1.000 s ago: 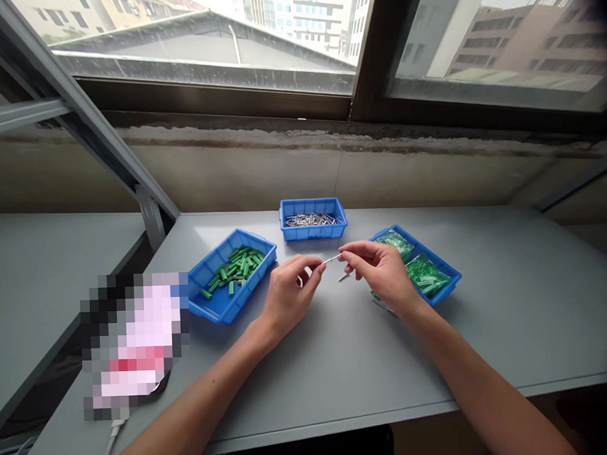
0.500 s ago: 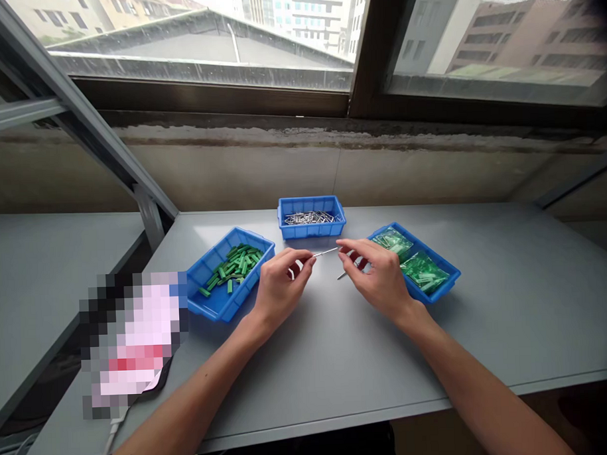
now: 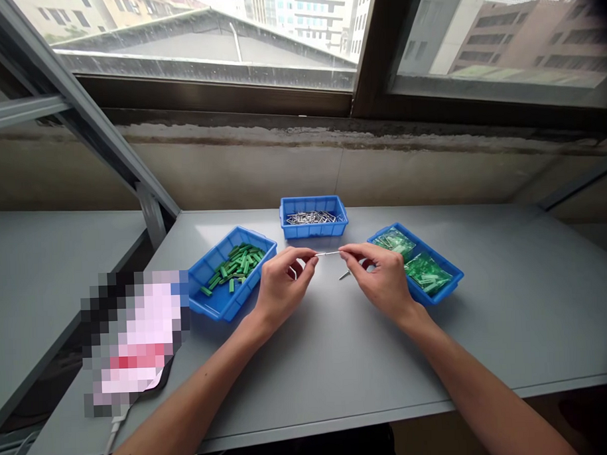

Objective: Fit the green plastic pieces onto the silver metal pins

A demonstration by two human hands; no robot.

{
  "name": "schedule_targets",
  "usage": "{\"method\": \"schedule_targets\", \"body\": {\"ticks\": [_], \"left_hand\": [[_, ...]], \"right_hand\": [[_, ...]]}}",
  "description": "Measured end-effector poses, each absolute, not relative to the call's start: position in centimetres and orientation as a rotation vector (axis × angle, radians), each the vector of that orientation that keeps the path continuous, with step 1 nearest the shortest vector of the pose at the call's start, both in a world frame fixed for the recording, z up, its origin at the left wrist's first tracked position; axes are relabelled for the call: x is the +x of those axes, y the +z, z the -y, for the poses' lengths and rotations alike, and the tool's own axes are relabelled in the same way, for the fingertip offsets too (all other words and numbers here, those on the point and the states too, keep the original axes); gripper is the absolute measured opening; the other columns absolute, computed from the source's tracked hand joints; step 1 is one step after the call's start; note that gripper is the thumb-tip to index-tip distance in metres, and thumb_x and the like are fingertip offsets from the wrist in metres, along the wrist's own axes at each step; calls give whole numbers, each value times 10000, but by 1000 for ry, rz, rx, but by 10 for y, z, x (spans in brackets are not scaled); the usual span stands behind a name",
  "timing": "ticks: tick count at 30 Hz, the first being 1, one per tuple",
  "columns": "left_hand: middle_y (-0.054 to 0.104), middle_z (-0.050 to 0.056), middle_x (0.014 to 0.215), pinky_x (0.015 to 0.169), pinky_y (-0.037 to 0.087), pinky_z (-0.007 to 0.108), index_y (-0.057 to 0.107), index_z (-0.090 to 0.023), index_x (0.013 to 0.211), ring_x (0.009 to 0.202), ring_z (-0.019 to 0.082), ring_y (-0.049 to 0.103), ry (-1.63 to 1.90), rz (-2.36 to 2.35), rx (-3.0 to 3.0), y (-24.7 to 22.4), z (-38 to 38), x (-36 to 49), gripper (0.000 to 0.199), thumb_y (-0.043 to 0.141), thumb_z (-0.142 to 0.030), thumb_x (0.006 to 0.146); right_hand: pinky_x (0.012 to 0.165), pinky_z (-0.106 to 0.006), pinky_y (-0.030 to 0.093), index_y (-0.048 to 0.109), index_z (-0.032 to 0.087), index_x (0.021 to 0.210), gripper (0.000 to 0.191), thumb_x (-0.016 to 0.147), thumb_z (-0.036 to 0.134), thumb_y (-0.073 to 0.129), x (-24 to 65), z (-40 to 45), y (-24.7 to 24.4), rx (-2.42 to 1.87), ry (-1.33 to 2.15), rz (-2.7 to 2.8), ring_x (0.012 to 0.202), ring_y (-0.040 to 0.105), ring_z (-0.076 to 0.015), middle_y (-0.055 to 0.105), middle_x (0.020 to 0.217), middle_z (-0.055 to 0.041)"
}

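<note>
A thin silvery metal rod (image 3: 328, 253) is stretched level between both hands over the middle of the table. My left hand (image 3: 285, 281) pinches its left end between thumb and fingertips. At the other end, thumb and forefinger of my right hand (image 3: 379, 272) close on the rod. Below the right fingers a second slim metal piece (image 3: 344, 275) sticks out; whether it lies on the table or is held in the palm, I cannot tell. The kind of these metal pieces is too small to make out.
A blue bin (image 3: 221, 307) of green blocks stands left. Behind, another blue bin (image 3: 314, 231) holds many small metal pieces. The right blue bin (image 3: 449, 285) carries clear bags (image 3: 427, 273) of green pieces. A blurred-out pink item (image 3: 143, 339) with a white cable lies left.
My right thumb and forefinger have closed on the rod's right end, and the rod has tipped from slanting to nearly level. The view has shifted slightly.
</note>
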State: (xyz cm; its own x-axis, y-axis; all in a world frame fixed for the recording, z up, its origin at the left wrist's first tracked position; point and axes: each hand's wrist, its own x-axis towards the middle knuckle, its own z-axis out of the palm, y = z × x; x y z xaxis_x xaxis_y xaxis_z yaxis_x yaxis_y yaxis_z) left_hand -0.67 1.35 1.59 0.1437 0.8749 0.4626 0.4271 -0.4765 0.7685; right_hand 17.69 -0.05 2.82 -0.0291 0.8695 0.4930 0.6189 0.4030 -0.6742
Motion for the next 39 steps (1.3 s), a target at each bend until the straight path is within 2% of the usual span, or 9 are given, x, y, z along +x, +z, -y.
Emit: {"method": "schedule_targets", "body": {"ticks": [7,15,24,29,39], "left_hand": [[683,23,789,517,451,212,678,-177,864,525,80,511,1280,-1249,1945,16,-13,-6,118,599,-262,847],[669,14,716,498,426,189,680,-161,812,520,76,516,1309,-1290,1845,14,-15,-9,129,619,-274,831],[669,15,719,494,417,186,681,-161,833,516,74,507,1289,-1283,1860,14,-14,-9,128,610,-267,834],[678,17,745,501,422,190,682,-164,844,523,77,509,1275,-1275,1871,15,-14,-9,129,603,-267,839],[667,18,748,509,423,197,670,-158,823,525,78,508,1310,-1254,1883,13,-14,-7,152,593,-286,849]], "right_hand": [[604,-261,500,720,202,921,158,881,225,568,177,1,28,-1295,346,1750,685,626,-137,727,873,-19],[584,-239,503,683,207,1097,249,881,209,559,175,2,26,-1234,443,1805,702,633,-124,710,943,-26],[579,-251,516,713,202,1046,220,874,229,577,174,2,26,-1271,470,1733,644,635,-120,725,947,-32],[597,-253,518,733,196,939,161,856,243,604,174,2,28,-1290,468,1700,645,634,-126,733,890,-26],[594,-232,481,673,191,830,112,861,233,573,178,1,30,-1239,449,1821,655,604,-114,687,785,1]]}}
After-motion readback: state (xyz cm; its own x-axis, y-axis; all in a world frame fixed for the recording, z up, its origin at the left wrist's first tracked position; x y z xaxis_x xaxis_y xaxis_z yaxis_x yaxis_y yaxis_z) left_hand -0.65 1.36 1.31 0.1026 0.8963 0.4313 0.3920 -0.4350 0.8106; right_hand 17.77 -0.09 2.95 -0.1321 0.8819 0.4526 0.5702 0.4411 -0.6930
